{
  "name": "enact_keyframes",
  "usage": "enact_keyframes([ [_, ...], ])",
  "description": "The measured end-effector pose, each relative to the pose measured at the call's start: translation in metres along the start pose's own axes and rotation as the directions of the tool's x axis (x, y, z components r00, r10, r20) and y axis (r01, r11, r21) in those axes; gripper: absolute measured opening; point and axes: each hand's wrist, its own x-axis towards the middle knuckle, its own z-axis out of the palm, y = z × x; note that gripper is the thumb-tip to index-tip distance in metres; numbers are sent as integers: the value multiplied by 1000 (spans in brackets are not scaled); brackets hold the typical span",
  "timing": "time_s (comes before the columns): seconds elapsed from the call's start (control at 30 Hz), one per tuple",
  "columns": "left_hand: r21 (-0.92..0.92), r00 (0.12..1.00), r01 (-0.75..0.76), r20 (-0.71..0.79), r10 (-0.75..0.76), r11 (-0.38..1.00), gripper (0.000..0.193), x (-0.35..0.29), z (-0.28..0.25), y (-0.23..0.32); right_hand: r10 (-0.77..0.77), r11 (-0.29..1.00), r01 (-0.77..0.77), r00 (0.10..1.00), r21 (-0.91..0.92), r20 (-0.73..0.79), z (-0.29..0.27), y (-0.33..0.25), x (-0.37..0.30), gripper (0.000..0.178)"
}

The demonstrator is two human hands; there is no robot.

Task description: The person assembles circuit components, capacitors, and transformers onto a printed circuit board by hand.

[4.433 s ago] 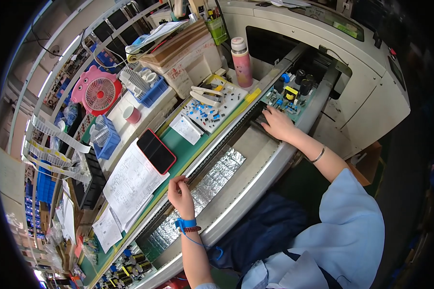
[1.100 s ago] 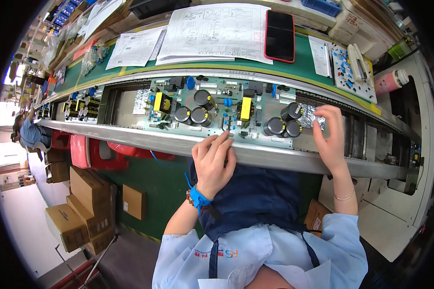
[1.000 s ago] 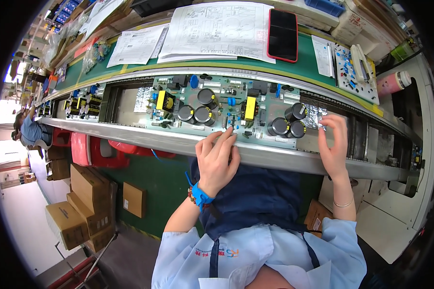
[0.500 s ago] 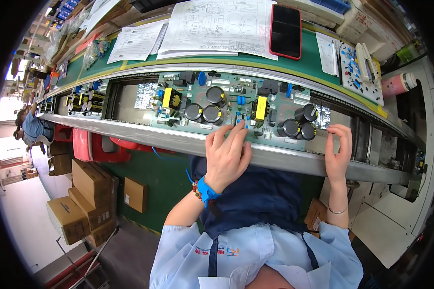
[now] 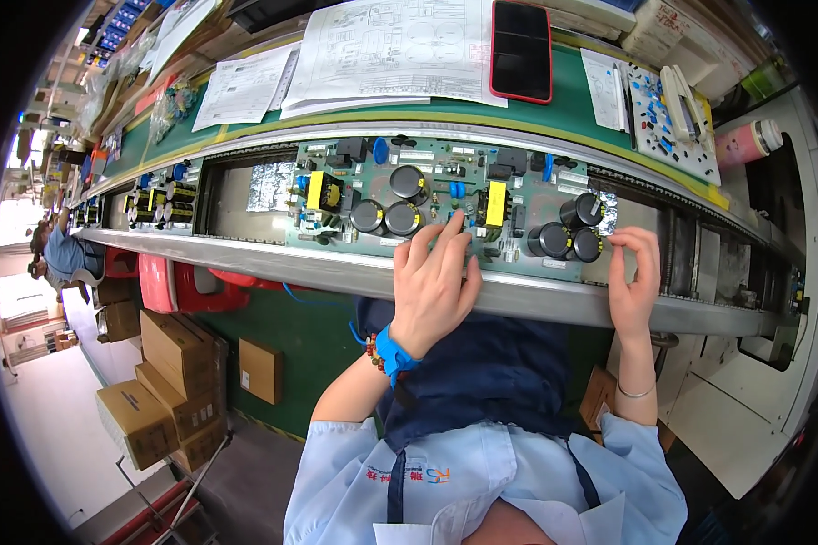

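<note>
A green circuit board (image 5: 515,262) lies on the conveyor line in front of me, carrying black round capacitors (image 5: 409,183), yellow-wrapped transformers (image 5: 494,205) and small blue parts (image 5: 457,189). My left hand (image 5: 434,282) rests over the board's near edge at mid-length. Its fingers are stretched out, with the fingertips on or just above small parts there; they hide the board beneath. My right hand (image 5: 635,280) hovers by the board's right end, near a cluster of three capacitors (image 5: 582,210). Its fingers are loosely bent and apart, and I see nothing in them.
Metal conveyor rails (image 5: 336,256) run along both sides of the board. More populated boards (image 5: 164,197) stand further left. Beyond lie printed drawings (image 5: 382,54), a phone in a red case (image 5: 522,50) and a white tray of small parts (image 5: 673,127). Cardboard boxes (image 5: 178,354) are stacked at left.
The whole view has shifted slightly. My left fingertips have moved up a little over the small parts, now covering the small blue ones seen before. My right hand stays almost where it was.
</note>
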Motion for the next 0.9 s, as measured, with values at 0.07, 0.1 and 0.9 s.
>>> enact_keyframes([
  [0.07,2,1000,-5,16,5,1000,28,0,1,1,3,1000,-3,1000,-1,-1,0,1,1,13],
  [0.1,0,1000,-10,16,10,1000,28,0,1,2,3,1000,-3,1000,5,-1,0,1,1,13],
  [0.9,49,972,160,-182,-149,986,43,1,-24,-33,-126,988,122,992,-99,-31,-27,-4,40,13],
])
